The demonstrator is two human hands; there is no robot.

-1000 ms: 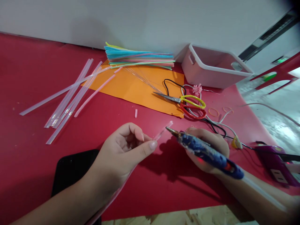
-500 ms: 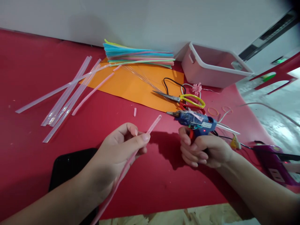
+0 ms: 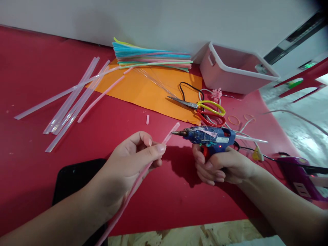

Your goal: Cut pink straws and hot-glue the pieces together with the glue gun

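Observation:
Between the thumb and fingers of my left hand point(image 3: 139, 153) is a long pink pipe cleaner point(image 3: 133, 189). Its tip sticks out up and to the right, while the rest trails down past my wrist. My right hand point(image 3: 212, 164) is wrapped round the handle of a blue hot glue gun point(image 3: 208, 136), fingers by the red trigger. The gun's nozzle points left and lies at the pipe cleaner's upper end, touching or nearly so. A clear glue stick point(image 3: 252, 139) juts from the gun's back, and a small red light glows on its side.
Glue sticks point(image 3: 71, 99) lie at left beside a pink pipe cleaner point(image 3: 102, 95). Colourful pipe cleaners point(image 3: 153, 58) rest on orange paper point(image 3: 143, 90). Scissors point(image 3: 205, 107), a pink bin point(image 3: 225, 75) and a pink pom-like piece point(image 3: 216, 94) are behind the gun. A black phone-like object point(image 3: 69, 181) and purple power strip point(image 3: 297, 177) flank my arms.
The glue gun has moved left and slightly down, bringing its nozzle from beyond the pipe cleaner's tip to its upper end. My left hand has barely shifted.

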